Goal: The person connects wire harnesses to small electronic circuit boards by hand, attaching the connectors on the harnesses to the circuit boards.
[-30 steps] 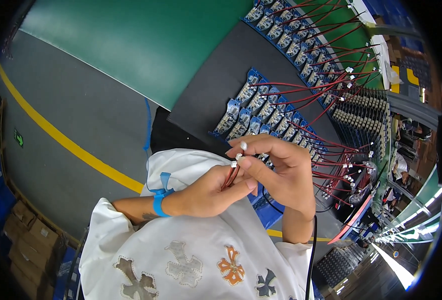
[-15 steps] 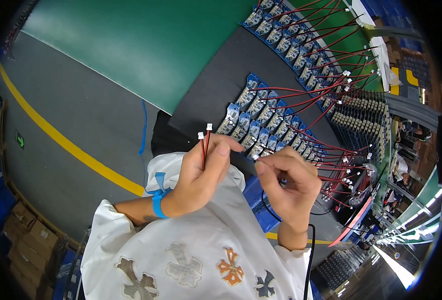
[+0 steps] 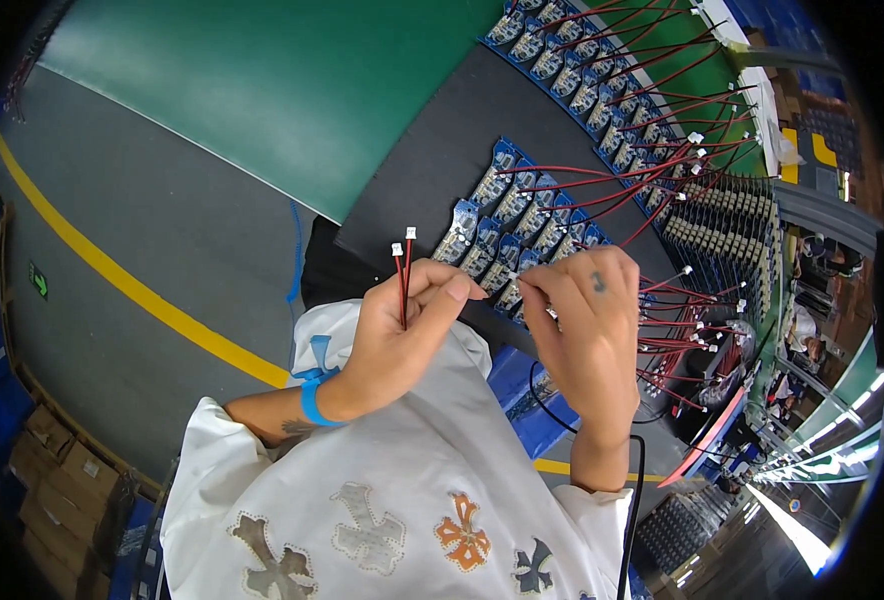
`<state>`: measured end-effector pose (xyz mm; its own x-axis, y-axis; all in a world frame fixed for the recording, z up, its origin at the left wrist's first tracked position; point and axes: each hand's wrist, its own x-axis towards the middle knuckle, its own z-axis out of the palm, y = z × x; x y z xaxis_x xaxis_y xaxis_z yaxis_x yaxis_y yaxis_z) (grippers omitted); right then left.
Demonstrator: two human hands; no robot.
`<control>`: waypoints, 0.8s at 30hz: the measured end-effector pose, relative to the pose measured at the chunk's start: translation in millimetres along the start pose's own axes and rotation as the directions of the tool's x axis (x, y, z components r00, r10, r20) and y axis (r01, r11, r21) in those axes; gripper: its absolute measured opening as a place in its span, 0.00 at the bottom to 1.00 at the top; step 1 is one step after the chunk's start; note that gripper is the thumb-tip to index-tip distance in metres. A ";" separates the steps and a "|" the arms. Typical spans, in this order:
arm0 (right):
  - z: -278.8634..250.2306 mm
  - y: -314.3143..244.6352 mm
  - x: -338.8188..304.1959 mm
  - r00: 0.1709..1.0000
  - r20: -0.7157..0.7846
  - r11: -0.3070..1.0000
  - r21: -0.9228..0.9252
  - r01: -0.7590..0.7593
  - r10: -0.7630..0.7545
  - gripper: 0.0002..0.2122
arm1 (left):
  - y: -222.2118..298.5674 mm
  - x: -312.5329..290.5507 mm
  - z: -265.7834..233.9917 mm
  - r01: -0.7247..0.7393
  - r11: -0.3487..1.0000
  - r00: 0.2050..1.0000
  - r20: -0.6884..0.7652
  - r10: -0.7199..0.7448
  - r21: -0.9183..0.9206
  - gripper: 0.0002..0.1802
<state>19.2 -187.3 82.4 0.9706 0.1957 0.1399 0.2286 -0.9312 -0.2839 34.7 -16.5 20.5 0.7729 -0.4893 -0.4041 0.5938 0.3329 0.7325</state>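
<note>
Two connector leads, red and dark wires with white plugs on top, stand up from my left hand. That hand is closed around them, with thumb and forefinger pressed together just in front of the circuit boards. My right hand, back upward, pinches a small white connector between thumb and forefinger over the near row of boards. Whether the connector touches a board cannot be made out. Beneath and beyond my fingertips lie blue circuit boards in rows; the right hand hides some.
A black mat lies under the boards on a green table. Another board panel with red and dark leads lies farther back. Stacked boards stand at the right. A black cable hangs beside my right forearm.
My right hand has moved forward over the boards and turned its back upward, still pinching the white connector. My left hand has shifted only slightly, with the leads still in it.
</note>
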 end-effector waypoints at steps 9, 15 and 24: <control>12.4 3.9 4.2 0.988 0.154 0.994 -0.107 0.011 0.005 0.04 | 0.8 -2.5 -2.6 0.067 0.998 0.997 0.037 -0.066 -0.012 0.08; 14.6 1.3 6.2 0.982 0.180 0.987 -0.136 0.084 -0.059 0.04 | -0.7 -2.2 -2.6 0.039 0.999 0.998 0.060 -0.038 -0.022 0.08; 9.5 -11.3 16.8 0.933 0.359 0.963 -0.240 0.120 -0.027 0.05 | -2.4 -2.6 -3.5 0.049 0.998 0.995 0.088 -0.046 -0.033 0.08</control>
<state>33.7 -170.6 78.9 0.9261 0.3184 -0.2024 0.3192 -0.9472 -0.0292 32.1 -13.2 17.9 0.7220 -0.5731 -0.3878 0.6383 0.3352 0.6930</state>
